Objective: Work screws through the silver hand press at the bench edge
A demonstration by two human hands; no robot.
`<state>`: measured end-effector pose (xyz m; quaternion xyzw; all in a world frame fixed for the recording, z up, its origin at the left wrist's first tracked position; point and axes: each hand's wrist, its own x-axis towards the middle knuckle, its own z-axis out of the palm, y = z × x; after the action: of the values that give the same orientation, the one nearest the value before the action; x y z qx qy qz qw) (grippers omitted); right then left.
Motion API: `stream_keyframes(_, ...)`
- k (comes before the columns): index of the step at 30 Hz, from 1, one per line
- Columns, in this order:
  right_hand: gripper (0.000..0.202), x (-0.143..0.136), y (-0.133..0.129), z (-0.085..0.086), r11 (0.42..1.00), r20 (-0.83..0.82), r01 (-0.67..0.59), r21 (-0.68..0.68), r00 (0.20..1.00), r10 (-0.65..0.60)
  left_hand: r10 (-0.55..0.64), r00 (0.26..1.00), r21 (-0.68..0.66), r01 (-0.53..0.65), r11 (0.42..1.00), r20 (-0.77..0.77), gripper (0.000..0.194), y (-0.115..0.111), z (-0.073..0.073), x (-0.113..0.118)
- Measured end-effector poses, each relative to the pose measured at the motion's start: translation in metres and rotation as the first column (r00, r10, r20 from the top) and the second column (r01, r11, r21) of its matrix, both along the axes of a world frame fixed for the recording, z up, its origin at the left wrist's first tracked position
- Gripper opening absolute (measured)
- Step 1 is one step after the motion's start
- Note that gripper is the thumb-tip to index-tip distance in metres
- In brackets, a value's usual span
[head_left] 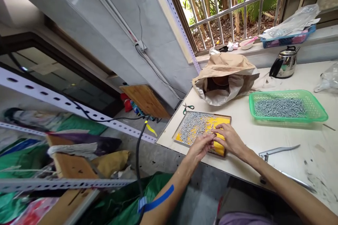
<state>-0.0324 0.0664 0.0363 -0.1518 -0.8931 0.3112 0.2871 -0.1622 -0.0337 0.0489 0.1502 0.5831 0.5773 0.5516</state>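
Note:
A shallow tray (pixel 229 121) with a yellow bottom lies near the table's edge. Many small silvery metal pieces (pixel 194 126), like screws or pins, are spread over its left and middle part. Above the tray's right part my two hands meet, fingertips close together. My left hand (pixel 202 146) is closed, thumb against the fingers. Facing it, my right hand (pixel 229 137) is pinched; whatever sits between the fingertips is too small to make out. To the right stands a green plastic basket (pixel 315 114) with more of the small metal pieces (pixel 280 108) in it.
Scissors (pixel 188 107) lie behind the tray, beside an open brown paper bag (pixel 229 77). A metal kettle (pixel 286 62) stands at the back. Right of my forearm lies a plier-like hand tool (pixel 280 149). A black cable (pixel 137 154) hangs left of the table.

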Motion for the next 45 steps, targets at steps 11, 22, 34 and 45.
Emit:
stream_keyframes(11, 0.023, 0.131, -0.019, 0.0, 0.969, -0.021, 0.131, 0.211, 0.991, -0.13, -0.366, 0.9, -0.066, 0.391, 0.918, 0.235, 0.05, 0.018, -0.009, 0.096)
stream_keyframes(22, 0.022, 0.229, -0.032, -0.023, 0.874, 0.295, 0.345, 0.341, 0.844, -0.448, -0.514, 0.842, -0.386, 0.425, 0.819, -0.163, 0.04, 0.022, -0.046, 0.138)
stream_keyframes(34, 0.021, 0.242, -0.039, -0.038, 0.914, 0.364, 0.363, 0.183, 0.838, -0.406, -0.678, 0.714, -0.557, 0.497, 0.665, -0.172, 0.028, 0.028, -0.034, 0.145)
stream_keyframes(45, 0.022, 0.241, -0.039, -0.039, 0.917, 0.348, 0.354, 0.182, 0.85, -0.397, -0.781, 0.611, -0.607, 0.576, 0.547, -0.125, 0.03, 0.039, -0.037, 0.141)
